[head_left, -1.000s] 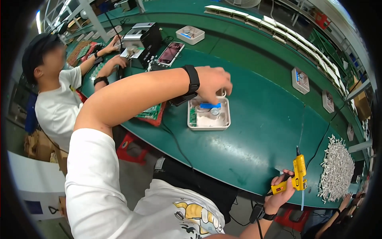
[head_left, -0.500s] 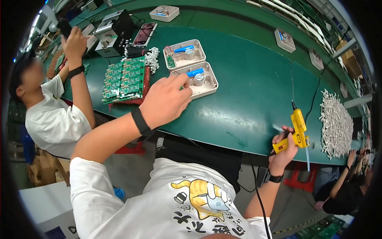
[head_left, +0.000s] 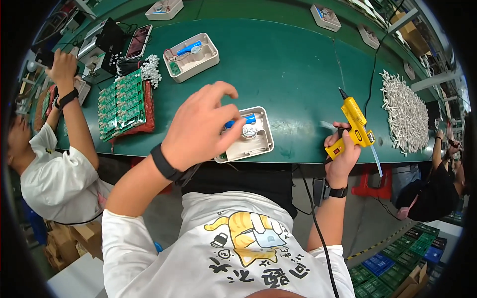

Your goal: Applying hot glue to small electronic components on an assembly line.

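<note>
My left hand [head_left: 198, 126] hovers over a white plastic housing [head_left: 259, 145] near the table's front edge. Its thumb and fingers are apart with nothing between them, and they cover the housing's left part. Inside that housing lie a blue cylindrical battery [head_left: 249, 119] and a round silver part [head_left: 249, 131]. At the right, my right hand [head_left: 346, 153] grips a yellow glue gun [head_left: 356, 119] by its handle, nozzle pointing up and away. A clear glue stick [head_left: 377, 160] sticks out of its back. Farther off stands a second white housing [head_left: 202, 60] with a battery, wires and a small green board.
Stacked green circuit boards [head_left: 121, 107] sit on red wrapping at the left, beside white-tipped wires [head_left: 150, 72]. Behind are a phone [head_left: 138, 41] and a black machine [head_left: 106, 39]. White small parts [head_left: 405, 114] are heaped at right. A co-worker [head_left: 59, 191] sits at left.
The nearer housing has come away from the second one, toward the table's front edge. My left fingers have come off it and spread. My right hand still holds the glue gun; the view has shifted.
</note>
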Demonstrator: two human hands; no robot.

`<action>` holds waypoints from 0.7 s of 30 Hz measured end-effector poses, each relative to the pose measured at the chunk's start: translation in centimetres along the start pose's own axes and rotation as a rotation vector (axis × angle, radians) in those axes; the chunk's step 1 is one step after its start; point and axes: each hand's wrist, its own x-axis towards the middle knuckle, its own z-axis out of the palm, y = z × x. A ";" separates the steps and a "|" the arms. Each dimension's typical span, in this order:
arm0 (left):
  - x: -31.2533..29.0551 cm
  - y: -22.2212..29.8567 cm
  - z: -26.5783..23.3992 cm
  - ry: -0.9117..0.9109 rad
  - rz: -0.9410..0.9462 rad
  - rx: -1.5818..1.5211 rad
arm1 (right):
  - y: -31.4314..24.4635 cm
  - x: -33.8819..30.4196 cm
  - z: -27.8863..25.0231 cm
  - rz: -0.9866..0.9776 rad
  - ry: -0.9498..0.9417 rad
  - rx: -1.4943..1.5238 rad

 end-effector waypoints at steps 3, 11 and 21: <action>0.5 0.1 0.6 -0.043 -0.045 0.112 | 0.0 0.0 0.1 -0.007 0.000 -0.010; 2.0 1.4 0.7 -0.482 -0.309 0.371 | -0.1 -0.4 0.1 -0.006 -0.056 -0.014; -4.1 0.2 5.1 0.417 -0.493 -0.567 | -6.2 -5.4 5.4 0.417 -0.526 -0.294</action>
